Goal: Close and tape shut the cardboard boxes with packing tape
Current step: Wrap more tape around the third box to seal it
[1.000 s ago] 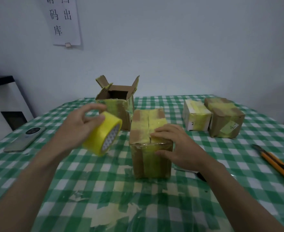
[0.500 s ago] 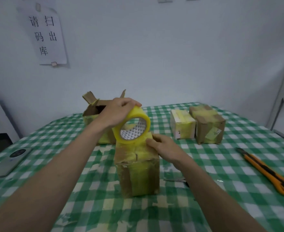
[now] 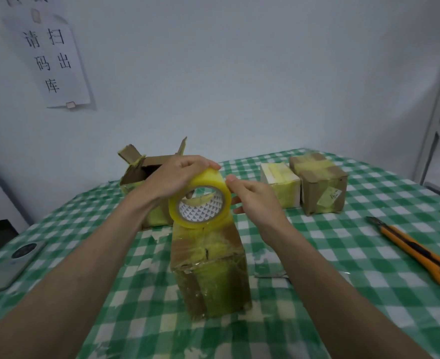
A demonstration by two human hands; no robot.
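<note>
A closed cardboard box (image 3: 210, 270), wrapped in old yellow tape, stands upright in the middle of the green checked table. Just above its top my left hand (image 3: 173, 178) grips a yellow roll of packing tape (image 3: 200, 200), fingers over the rim and thumb inside the core. My right hand (image 3: 254, 195) is at the roll's right side, thumb and fingertips touching its outer surface. Behind my left hand stands an open cardboard box (image 3: 141, 172) with its flaps up, partly hidden.
Two taped boxes sit at the back right, a white one (image 3: 281, 187) and a brown one (image 3: 320, 185). An orange utility knife (image 3: 416, 252) lies on the right. A phone (image 3: 11, 265) lies at the left edge. Scissors (image 3: 272, 274) peek out beside my right forearm.
My left hand has carried the tape roll from the left over to above the closed box. My right hand has left the box top and risen to the roll's right side.
</note>
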